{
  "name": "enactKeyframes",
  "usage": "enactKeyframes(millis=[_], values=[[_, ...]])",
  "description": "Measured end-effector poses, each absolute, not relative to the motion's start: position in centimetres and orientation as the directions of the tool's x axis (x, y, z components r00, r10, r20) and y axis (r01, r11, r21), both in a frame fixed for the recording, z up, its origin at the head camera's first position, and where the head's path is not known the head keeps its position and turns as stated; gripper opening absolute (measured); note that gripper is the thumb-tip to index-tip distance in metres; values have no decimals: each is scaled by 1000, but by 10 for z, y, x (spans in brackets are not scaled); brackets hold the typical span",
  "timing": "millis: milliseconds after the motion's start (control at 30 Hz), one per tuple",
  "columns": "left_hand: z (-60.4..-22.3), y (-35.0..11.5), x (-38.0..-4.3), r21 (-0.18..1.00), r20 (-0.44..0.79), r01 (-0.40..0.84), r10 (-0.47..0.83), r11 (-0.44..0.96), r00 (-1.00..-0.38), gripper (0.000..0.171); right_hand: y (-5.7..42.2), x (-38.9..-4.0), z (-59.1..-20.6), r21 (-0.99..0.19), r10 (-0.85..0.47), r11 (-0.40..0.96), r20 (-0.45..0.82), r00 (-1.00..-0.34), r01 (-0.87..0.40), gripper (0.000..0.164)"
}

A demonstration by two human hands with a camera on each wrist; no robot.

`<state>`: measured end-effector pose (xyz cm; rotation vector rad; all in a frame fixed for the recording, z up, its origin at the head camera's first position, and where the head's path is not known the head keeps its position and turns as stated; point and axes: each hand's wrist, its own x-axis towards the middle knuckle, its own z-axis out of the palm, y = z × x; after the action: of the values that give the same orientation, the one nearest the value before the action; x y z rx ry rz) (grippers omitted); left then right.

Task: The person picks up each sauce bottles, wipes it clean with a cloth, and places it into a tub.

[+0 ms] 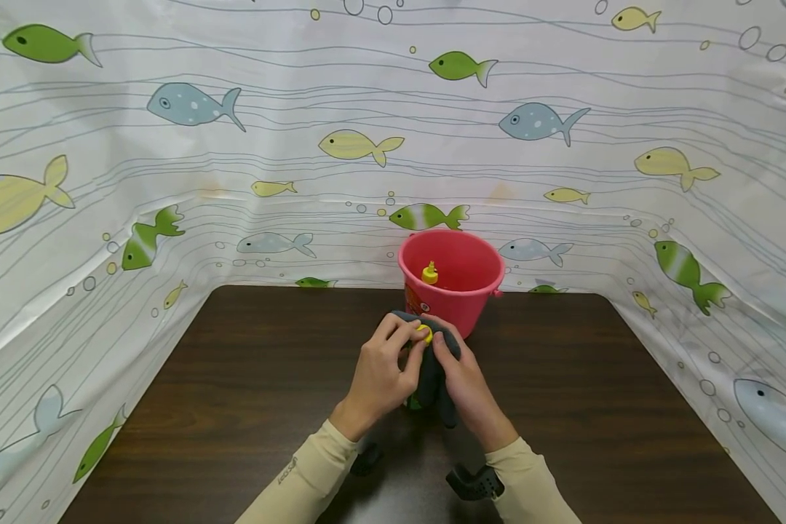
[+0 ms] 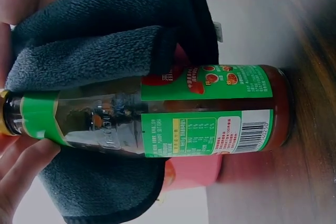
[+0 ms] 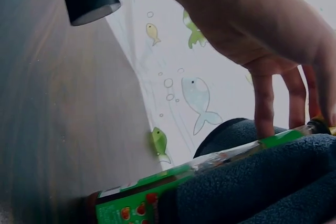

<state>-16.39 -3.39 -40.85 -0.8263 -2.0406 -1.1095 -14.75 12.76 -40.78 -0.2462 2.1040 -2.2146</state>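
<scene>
A glass bottle of dark red sauce with green labels (image 2: 205, 135) stands upright between the hands. Its yellow cap (image 1: 424, 334) shows at the top in the head view. My left hand (image 1: 383, 367) pinches the cap, and in the left wrist view its fingers (image 2: 31, 163) lie along the green neck wrap. A dark grey-blue cloth (image 1: 430, 375) drapes around the bottle's neck and upper body. My right hand (image 1: 465, 382) grips this cloth against the bottle, its thumb close beside the cap. Most of the bottle is hidden by cloth and hands in the head view.
Right behind the bottle stands a pink bucket (image 1: 456, 302), with a yellow nozzle cap (image 1: 429, 273) showing inside it. Everything is on a dark wooden table (image 1: 249, 407), enclosed by a white fish-print sheet (image 1: 367, 87). Black wrist gear (image 1: 474, 482) hangs below the right sleeve.
</scene>
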Motion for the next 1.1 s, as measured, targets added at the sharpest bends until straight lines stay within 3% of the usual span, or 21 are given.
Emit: enactKeyframes(millis=[267, 433, 867, 1100], values=[[-409, -35, -162, 445, 793, 777, 207, 445, -572, 20, 127, -147, -417, -998, -165, -39, 62, -984, -56, 44], [-409, -35, -163, 455, 783, 771, 212, 446, -584, 14, 128, -148, -421, -998, -144, -30, 51, -988, -48, 43], [-409, -34, -161, 460, 776, 769, 219, 444, -591, 19, 131, -149, -445, -997, -117, -14, -76, -990, 78, 50], [-410, -35, -161, 457, 778, 771, 221, 443, -588, 23, 137, -153, -458, -986, -112, 120, -131, -985, 117, 57]])
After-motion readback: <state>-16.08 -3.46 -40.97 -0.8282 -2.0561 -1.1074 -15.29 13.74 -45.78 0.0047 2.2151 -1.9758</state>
